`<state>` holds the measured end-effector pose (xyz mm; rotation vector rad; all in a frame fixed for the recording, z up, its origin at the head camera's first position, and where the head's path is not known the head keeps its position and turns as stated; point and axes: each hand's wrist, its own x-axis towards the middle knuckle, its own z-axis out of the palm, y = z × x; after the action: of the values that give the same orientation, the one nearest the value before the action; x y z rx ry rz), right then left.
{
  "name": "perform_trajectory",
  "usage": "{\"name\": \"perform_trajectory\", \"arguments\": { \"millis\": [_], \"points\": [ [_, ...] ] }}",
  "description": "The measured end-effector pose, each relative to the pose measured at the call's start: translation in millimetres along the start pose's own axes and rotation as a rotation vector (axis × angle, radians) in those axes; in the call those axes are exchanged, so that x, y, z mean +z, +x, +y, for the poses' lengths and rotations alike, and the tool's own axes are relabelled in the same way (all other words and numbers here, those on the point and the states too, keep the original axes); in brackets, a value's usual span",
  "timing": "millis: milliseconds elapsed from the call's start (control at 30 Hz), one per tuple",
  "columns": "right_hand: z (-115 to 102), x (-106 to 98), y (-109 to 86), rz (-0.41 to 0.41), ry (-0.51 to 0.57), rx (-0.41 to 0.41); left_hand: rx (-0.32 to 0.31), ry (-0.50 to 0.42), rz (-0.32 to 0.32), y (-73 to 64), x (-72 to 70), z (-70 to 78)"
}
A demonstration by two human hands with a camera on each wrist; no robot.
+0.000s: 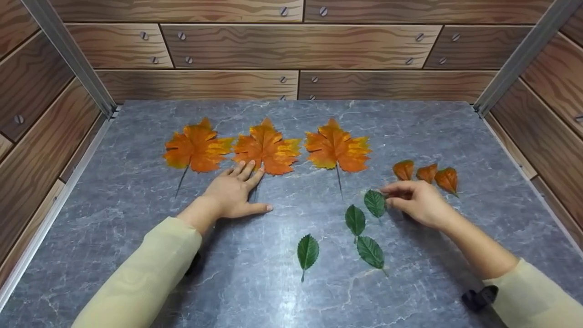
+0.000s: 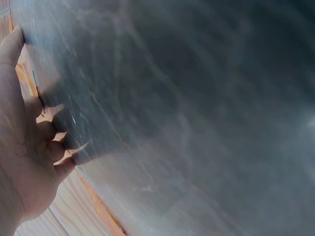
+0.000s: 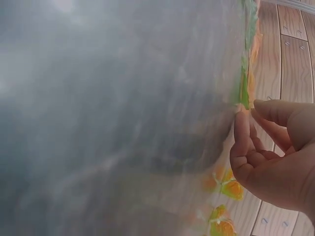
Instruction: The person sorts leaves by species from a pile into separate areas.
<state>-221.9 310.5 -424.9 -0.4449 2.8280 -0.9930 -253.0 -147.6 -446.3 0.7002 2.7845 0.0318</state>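
My left hand point(image 1: 232, 193) lies spread on the tabletop, its fingertips over the lower edge and stem of the middle orange maple leaf point(image 1: 264, 146). Another maple leaf point(image 1: 196, 146) is on its left and a third maple leaf point(image 1: 337, 146) on its right. My right hand point(image 1: 421, 202) pinches the right edge of a green leaf point(image 1: 374, 203) between thumb and fingers; in the right wrist view this green leaf point(image 3: 244, 88) stands at the fingertips. Below it lie more green leaves point(image 1: 355, 220), one of them, a single green leaf point(image 1: 308, 252), farther left.
Three small orange leaves point(image 1: 427, 173) sit in a row just beyond my right hand. The grey marbled table point(image 1: 114, 205) is bordered by wood-patterned panels point(image 1: 300, 45) at the back and both sides, with metal posts at the back corners.
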Motion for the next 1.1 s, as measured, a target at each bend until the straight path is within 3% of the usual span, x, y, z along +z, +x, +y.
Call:
{"name": "perform_trajectory", "arguments": {
  "millis": [167, 333, 467, 600, 1100],
  "points": [
    [2.3, -3.9, -13.4, 0.042, -0.107, -0.173, 0.004, 0.001, 0.002, 1.2, 0.5, 1.0],
    [4.9, -5.3, -26.6, -0.069, -0.228, -0.314, 0.006, -0.005, 0.003, 0.8, 0.3, 2.0],
    [4.7, -4.3, -33.2, -0.205, -0.294, -0.322, -0.001, -0.004, 0.003, 0.4, 0.0, 1.7],
    [4.1, -2.0, -35.7, -0.279, -0.333, -0.303, -0.001, -0.009, 0.000, 0.9, 0.1, 1.3],
    [-2.2, -1.1, -35.5, -0.302, -0.334, -0.269, -0.017, -0.032, 0.005, -0.4, -6.8, 4.5]
  ]
}}
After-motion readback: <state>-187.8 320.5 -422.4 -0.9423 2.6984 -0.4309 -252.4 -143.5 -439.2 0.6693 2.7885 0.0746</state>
